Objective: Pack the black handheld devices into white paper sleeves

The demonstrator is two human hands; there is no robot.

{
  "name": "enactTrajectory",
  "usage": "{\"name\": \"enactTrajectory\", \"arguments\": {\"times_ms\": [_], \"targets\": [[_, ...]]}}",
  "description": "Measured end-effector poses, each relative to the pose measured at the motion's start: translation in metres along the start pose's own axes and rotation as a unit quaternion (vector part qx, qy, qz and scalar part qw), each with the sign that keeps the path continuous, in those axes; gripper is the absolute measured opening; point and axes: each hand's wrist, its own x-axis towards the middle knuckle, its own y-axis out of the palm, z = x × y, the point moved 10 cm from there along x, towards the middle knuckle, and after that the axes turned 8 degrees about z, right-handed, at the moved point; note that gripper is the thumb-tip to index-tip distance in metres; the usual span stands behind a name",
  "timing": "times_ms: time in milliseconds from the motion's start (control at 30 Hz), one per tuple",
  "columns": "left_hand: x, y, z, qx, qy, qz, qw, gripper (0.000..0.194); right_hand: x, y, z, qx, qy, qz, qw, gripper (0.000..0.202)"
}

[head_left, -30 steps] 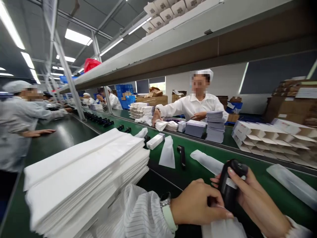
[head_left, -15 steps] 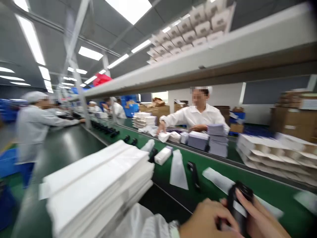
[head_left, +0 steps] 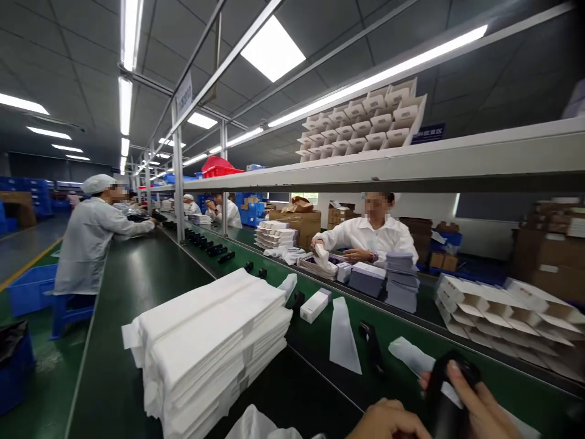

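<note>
Holding the black device (head_left: 445, 396) in my right hand (head_left: 479, 410), low right over the green belt (head_left: 397, 326); left hand (head_left: 388, 424) curled beside it, grip unclear. View tilted up since earlier, hands nearly out of frame; hold unchanged.

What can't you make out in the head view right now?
- Left hand: cut off by the bottom edge, grip unclear.
- Black device: lower part hidden by the right hand and the edge.
- White sign overhead: text too small.
- Black items up the belt: too small to identify.
</note>
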Motion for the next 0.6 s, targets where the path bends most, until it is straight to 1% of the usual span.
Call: {"name": "enactTrajectory", "arguments": {"times_ms": [33,100,167,233,267,300,367,400,433,467,533,567,600], "targets": [[0.000,-0.001,-0.008,-0.003,0.001,-0.006,1.000,0.048,-0.010,0.014,0.001,-0.007,0.008,0.040,0.999,0.049],[-0.001,-0.009,-0.019,-0.015,-0.007,-0.041,0.999,0.038,-0.026,0.035,0.003,-0.039,0.002,0.113,0.993,0.044],[-0.003,-0.017,-0.027,-0.027,-0.016,-0.079,0.996,0.032,-0.037,0.044,-0.001,-0.085,-0.019,0.165,0.982,0.036],[-0.005,-0.020,-0.031,-0.029,-0.019,-0.103,0.994,0.028,-0.045,0.044,-0.012,-0.124,-0.036,0.214,0.968,0.034],[-0.006,-0.017,-0.032,-0.022,-0.022,-0.099,0.995,0.026,-0.050,0.043,-0.019,-0.137,-0.037,0.244,0.959,0.037],[-0.005,-0.012,-0.033,-0.020,-0.024,-0.084,0.996,0.024,-0.056,0.043,-0.026,-0.142,-0.035,0.278,0.949,0.042],[-0.002,0.001,-0.030,-0.033,-0.037,-0.044,0.998,0.020,-0.071,0.042,-0.039,-0.124,-0.019,0.345,0.930,0.051],[0.000,0.007,-0.027,-0.043,-0.042,-0.029,0.998,0.020,-0.078,0.041,-0.044,-0.104,-0.006,0.363,0.926,0.055],[0.002,0.013,-0.025,-0.053,-0.047,-0.018,0.997,0.019,-0.082,0.037,-0.045,-0.083,0.000,0.363,0.928,0.057],[0.005,0.018,-0.023,-0.062,-0.052,-0.010,0.997,0.019,-0.084,0.031,-0.044,-0.067,-0.002,0.346,0.936,0.056],[0.012,0.026,-0.020,-0.072,-0.057,-0.002,0.996,0.020,-0.082,0.013,-0.036,-0.061,-0.033,0.271,0.960,0.050],[0.016,0.029,-0.020,-0.073,-0.056,0.002,0.996,0.020,-0.081,0.003,-0.030,-0.065,-0.053,0.232,0.969,0.046],[0.019,0.031,-0.021,-0.072,-0.054,0.006,0.996,0.019,-0.080,-0.004,-0.025,-0.068,-0.073,0.207,0.973,0.042]]}}
